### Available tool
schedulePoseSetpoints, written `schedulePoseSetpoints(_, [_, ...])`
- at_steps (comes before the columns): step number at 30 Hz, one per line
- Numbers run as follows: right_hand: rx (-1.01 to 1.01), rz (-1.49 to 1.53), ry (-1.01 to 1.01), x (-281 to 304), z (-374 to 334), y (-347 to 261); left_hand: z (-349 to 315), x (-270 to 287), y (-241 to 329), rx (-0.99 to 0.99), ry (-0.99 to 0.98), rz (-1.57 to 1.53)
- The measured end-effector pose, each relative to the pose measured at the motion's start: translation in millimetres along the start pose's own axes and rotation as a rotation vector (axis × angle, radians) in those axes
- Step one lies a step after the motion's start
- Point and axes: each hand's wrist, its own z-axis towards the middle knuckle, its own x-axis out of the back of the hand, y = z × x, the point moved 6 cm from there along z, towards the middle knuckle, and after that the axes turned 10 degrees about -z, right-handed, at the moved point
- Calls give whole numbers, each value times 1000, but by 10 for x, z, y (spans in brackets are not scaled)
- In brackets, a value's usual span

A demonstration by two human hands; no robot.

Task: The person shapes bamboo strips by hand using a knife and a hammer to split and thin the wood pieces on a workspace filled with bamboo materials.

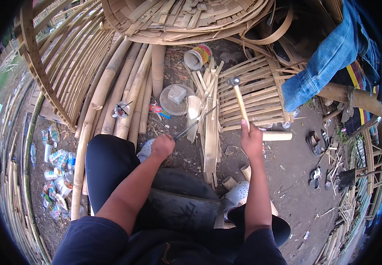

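My left hand (pixel 163 146) is closed around the end of a thin metal blade or rod (pixel 196 123), which slants up to the right over the bamboo strips. Whether it is a knife or a chisel I cannot tell. My right hand (pixel 251 138) grips the wooden handle of a hammer (pixel 240 100), its rounded metal head raised at the far end. Split bamboo strips (pixel 210 145) lie in a pile on the ground between my hands. Beside them a pale block of stone (pixel 177 94) rests on a round disc (pixel 166 106). A short bamboo piece (pixel 277 136) lies by my right hand.
Long bamboo poles (pixel 108 84) run along my left, with a slatted bamboo frame (pixel 63 66) above. A large woven basket (pixel 191 26) fills the far side. Slatted panels (pixel 248 95), blue jeans (pixel 327 53), sandals (pixel 315 143) and plastic litter (pixel 58 176) lie around. A bucket (pixel 197 56) lies tipped.
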Motion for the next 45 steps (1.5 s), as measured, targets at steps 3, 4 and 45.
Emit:
schedulePoseSetpoints(3, [48, 594, 184, 466, 168, -384, 4, -7, -97, -9, -1, 29])
schedulePoseSetpoints(4, [101, 762, 230, 452, 152, -418, 10, -2, -119, -9, -1, 28])
schedulePoseSetpoints(45, [-132, 114, 7, -135, 246, 61, 59, -38, 4, 150, -73, -6])
